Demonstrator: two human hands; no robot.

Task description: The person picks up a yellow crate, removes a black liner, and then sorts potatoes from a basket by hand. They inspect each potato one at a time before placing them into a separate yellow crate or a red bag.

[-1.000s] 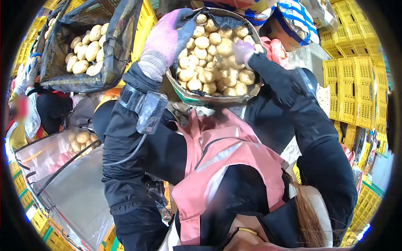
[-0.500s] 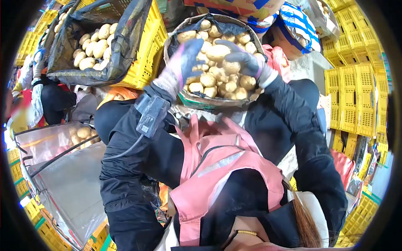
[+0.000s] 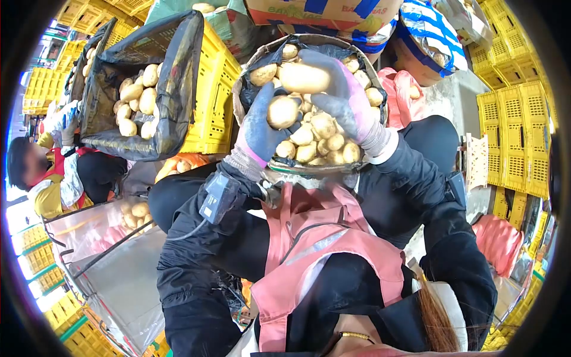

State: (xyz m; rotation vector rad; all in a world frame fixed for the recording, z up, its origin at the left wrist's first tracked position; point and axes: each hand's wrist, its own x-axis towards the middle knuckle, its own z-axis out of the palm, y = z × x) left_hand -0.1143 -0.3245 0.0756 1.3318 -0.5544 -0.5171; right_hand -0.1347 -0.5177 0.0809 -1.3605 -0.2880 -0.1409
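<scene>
In front of me stands a round basket (image 3: pixel 239 80) with a dark liner, filled with pale potatoes (image 3: pixel 324 125). My left hand (image 3: pixel 260 128), in a grey-blue and pink glove, is closed around a round potato (image 3: pixel 282 112) over the basket's left side. My right hand (image 3: pixel 348 98), gloved alike, grips a long potato (image 3: pixel 303 78) between fingers and thumb, above the pile. The long potato lies roughly level and looks slightly blurred.
A yellow crate (image 3: pixel 214 89) with a dark liner holds more potatoes at upper left. A cardboard box (image 3: pixel 324 15) and a blue-and-white striped bag (image 3: pixel 431 35) stand behind the basket. Pink bags (image 3: pixel 404 95) lie rightward; yellow crates (image 3: pixel 514 140) are stacked beyond. Another person (image 3: pixel 56 172) sits at far left.
My left hand has closed on a round potato, where its fingers were spread before. The right hand's fingers now reach over the far side of a long potato. The whole view has shifted slightly.
</scene>
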